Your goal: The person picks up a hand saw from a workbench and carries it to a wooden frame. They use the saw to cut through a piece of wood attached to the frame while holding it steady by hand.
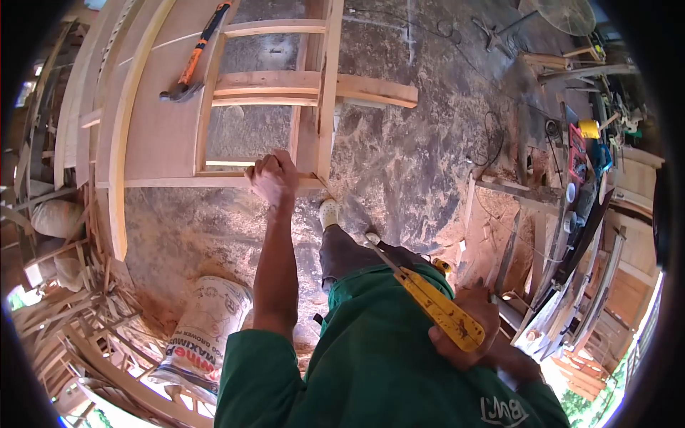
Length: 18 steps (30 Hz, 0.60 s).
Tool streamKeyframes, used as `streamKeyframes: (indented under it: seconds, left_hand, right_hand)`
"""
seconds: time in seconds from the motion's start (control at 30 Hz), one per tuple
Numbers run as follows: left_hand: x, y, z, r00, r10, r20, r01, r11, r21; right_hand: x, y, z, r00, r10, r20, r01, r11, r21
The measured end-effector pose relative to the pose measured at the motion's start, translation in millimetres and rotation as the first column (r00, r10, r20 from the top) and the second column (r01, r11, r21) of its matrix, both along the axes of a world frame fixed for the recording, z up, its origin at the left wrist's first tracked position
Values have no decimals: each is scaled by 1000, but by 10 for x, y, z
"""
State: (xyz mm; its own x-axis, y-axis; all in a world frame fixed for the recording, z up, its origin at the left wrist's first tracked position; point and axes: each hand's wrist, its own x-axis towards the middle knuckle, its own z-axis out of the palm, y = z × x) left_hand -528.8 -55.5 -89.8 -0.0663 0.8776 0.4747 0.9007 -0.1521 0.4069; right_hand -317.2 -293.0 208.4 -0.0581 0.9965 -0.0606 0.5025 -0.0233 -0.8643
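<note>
My left hand point(272, 175) is closed over the lower rail of a pale wooden frame point(228, 182), near the frame's lower right corner. In my right hand point(467, 321), close to my waist, is a yellow-handled tool point(439, 307). Its narrow grey metal part points up and left toward my feet; I cannot make out its exact kind. A claw hammer point(196, 53) with an orange and black handle lies on the plywood panel point(160, 107), left of the frame's opening and beyond my left hand.
A printed sack point(207, 328) rests on the floor at lower left, beside piled wood scraps point(107, 342). Along the right side runs a cluttered bench with a red tray point(576, 153) and a yellow container point(589, 129). A fan point(564, 14) stands at the upper right. Cables cross the dusty floor.
</note>
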Motion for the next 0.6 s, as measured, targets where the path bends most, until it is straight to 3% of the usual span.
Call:
streamKeyframes:
  seconds: [0.07, 0.13, 0.2, 0.27, 0.33, 0.4, 0.43, 0.47, 0.53, 0.6]
  left_hand:
    - [-13, -81, 0, 1000, -29, -9, 29, 996, -84]
    - [-7, -63, -39, 999, -33, -4, 33, 999, 15]
    - [-5, -70, 41, 999, -51, 4, 51, 997, -54]
    - [-4, -58, 21, 998, -59, -8, 59, 998, -39]
    - [-82, -53, -43, 998, -50, -34, 49, 998, -39]
    - [-103, -39, -93, 992, -9, -124, -16, 979, -202]
    - [-87, -59, -45, 998, 6, -69, -27, 951, -307]
    - [-49, -68, 47, 1000, 20, -14, -23, 957, -288]
    - [-76, -25, -70, 995, 0, -99, -4, 999, -39]
    - [-60, -16, -72, 993, 0, -119, -8, 997, -71]
  right_hand:
    - [-33, -20, 28, 999, 6, 35, -8, 998, 70]
    - [-5, -73, -29, 999, -25, 30, 22, 996, 81]
    - [41, -126, -28, 998, -55, 20, 52, 994, 99]
    - [29, -231, -9, 998, -58, 16, 59, 993, -100]
    - [74, -297, 193, 999, -29, 29, 30, 998, -52]
    - [130, -434, 232, 998, -41, 52, 41, 999, -13]
    - [150, -532, 168, 995, -53, -81, 55, 998, 23]
    - [171, -603, 126, 976, -56, -209, 72, 995, 70]
    - [94, -579, 51, 977, -105, -186, 120, 990, 70]
    - [70, -589, -100, 982, -96, -160, 118, 983, 139]
